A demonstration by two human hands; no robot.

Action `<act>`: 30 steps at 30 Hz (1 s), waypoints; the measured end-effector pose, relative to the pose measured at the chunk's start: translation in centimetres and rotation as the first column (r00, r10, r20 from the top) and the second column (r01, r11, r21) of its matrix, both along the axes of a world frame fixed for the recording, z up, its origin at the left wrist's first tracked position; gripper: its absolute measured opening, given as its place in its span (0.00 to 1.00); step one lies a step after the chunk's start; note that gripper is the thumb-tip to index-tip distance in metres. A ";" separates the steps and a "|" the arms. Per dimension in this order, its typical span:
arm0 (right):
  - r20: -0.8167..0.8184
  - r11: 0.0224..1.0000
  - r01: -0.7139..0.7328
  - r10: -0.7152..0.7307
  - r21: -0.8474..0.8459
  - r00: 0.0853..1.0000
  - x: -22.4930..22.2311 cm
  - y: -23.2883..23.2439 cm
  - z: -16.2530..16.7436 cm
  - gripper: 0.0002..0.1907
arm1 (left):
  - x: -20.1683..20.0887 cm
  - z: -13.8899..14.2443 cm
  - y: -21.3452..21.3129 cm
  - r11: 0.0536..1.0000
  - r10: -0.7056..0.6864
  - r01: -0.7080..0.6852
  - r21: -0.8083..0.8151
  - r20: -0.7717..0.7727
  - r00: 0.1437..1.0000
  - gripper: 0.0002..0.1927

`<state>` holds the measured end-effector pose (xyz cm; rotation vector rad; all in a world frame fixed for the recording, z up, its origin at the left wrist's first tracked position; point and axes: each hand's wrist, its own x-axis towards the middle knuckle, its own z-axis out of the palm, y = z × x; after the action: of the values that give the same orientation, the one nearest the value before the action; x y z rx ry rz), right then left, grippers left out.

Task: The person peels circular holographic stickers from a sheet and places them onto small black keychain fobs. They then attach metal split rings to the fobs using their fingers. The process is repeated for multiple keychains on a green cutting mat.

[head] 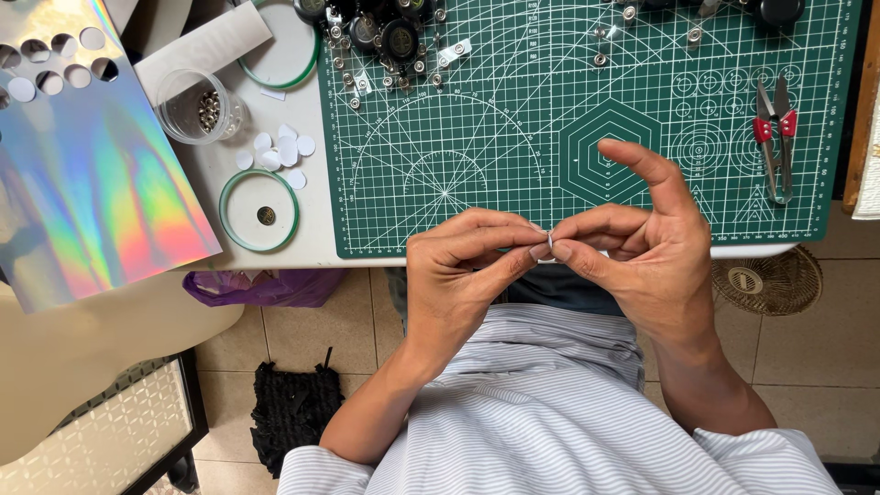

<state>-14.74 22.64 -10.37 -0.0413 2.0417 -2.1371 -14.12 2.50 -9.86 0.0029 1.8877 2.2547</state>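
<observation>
Item: small metal clip (550, 240), pinched between left hand (458, 275) and right hand (642, 266) fingers, just below green cutting mat (477, 165). I judge risk: slip, drop beyond desk edge.

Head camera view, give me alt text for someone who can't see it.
Two bare hands, left hand and right hand, pinch a tiny metal piece between their fingertips at the near edge of a green cutting mat. Red-handled snips lie on the mat's right side; a holographic sheet with punched round holes lies at left.
</observation>
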 end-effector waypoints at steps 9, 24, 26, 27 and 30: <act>-0.006 1.000 -0.022 0.022 0.011 1.000 -0.1 0.2 0.1 0.40 | 0.2 -0.1 0.2 1.000 0.001 -0.002 -0.025 -0.036 0.999 0.07; 0.045 0.999 -0.049 0.049 -0.002 0.998 -0.2 0.5 0.2 0.40 | 0.0 -1.1 -0.1 0.981 -0.050 0.029 0.191 0.107 0.993 0.06; 0.045 0.999 -0.050 0.050 -0.008 0.998 -0.3 0.5 0.2 0.40 | 0.0 -1.2 -0.2 0.984 -0.052 0.033 0.175 0.102 0.993 0.06; 0.046 0.999 -0.050 0.050 -0.012 0.998 -0.3 0.4 0.3 0.40 | 0.0 -1.2 -0.2 0.983 -0.055 0.035 0.179 0.104 0.993 0.06; 0.041 0.998 -0.057 0.057 -0.017 0.998 -0.4 0.4 0.3 0.40 | 0.0 -1.4 -0.2 0.984 -0.057 0.040 0.172 0.097 0.994 0.06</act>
<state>-15.12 23.04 -10.03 -0.0557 1.9767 -2.1020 -14.14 2.27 -11.23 -0.0389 1.6238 2.3282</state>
